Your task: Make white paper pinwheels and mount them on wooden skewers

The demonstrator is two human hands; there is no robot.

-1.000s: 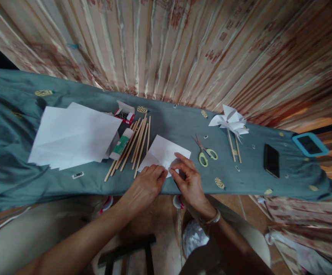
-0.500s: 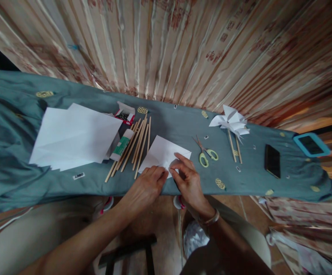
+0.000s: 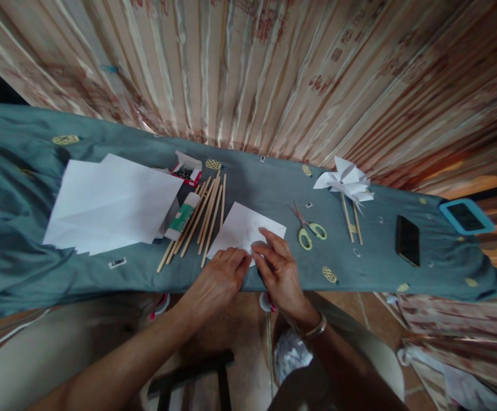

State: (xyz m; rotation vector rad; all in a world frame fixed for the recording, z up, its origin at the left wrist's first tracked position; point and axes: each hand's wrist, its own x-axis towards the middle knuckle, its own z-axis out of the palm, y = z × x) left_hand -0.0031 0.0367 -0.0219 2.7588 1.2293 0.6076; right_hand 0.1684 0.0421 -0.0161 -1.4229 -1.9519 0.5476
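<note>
A square sheet of white paper [image 3: 242, 220] lies near the front edge of the cloth-covered table, with a crease by its right corner. My left hand [image 3: 227, 271] presses its bent fingers together on the lower part of the sheet. Close beside it, my right hand [image 3: 279, 265] has thumb and fingers drawn together on the same paper; the fingertips hide exactly what they pinch. Green-handled scissors [image 3: 306, 228] lie with blades parted to the right of the sheet. Several wooden sticks [image 3: 209, 214] lie just to its left.
At left is a stack of white paper [image 3: 111, 205]. A green-and-white glue stick [image 3: 183, 217] lies beside an opened red box of small dark pieces [image 3: 186, 171]. Paper pinwheels [image 3: 346, 182] on sticks, a phone [image 3: 408, 240] and a blue-framed device [image 3: 467, 217] are at right.
My right hand has shifted very slightly left, its fingertips closer to my left hand. The paper and everything else stay in place.
</note>
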